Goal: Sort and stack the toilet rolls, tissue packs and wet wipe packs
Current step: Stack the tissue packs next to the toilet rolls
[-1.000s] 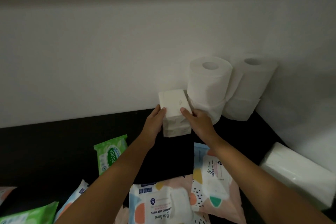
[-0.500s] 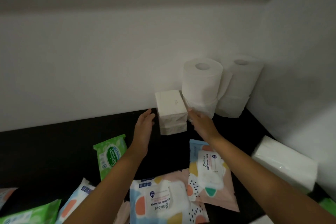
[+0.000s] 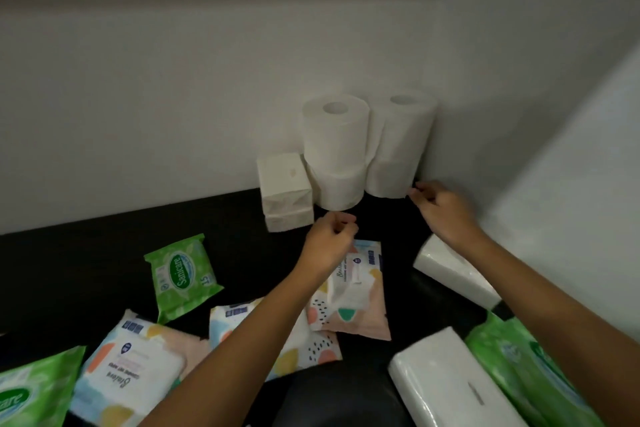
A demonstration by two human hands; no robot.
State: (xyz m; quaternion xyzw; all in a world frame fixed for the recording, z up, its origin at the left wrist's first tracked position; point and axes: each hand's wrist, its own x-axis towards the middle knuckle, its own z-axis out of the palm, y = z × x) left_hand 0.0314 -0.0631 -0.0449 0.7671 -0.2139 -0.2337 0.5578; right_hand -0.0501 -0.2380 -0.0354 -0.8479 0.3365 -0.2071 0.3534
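Two stacks of white toilet rolls stand in the back right corner, a left stack (image 3: pixel 335 152) and a right stack (image 3: pixel 401 146). Two small white tissue packs (image 3: pixel 284 191) lie stacked against the wall just left of them. My left hand (image 3: pixel 329 243) hovers in front of the left stack with loosely curled fingers, holding nothing. My right hand (image 3: pixel 443 211) is beside the base of the right stack, fingers curled, empty. A white tissue pack (image 3: pixel 453 270) lies under my right wrist; another one (image 3: pixel 450 385) lies nearer. Pastel wet wipe packs (image 3: pixel 349 291) and green wet wipe packs (image 3: pixel 183 274) are scattered on the table.
The black table (image 3: pixel 86 253) meets white walls at the back and right. More wet wipe packs lie at the bottom left (image 3: pixel 131 364) and bottom right (image 3: pixel 526 367).
Both hands let go of the small tissue packs and moved right. The view shifted right and down, and the stacked packs stay by the wall.
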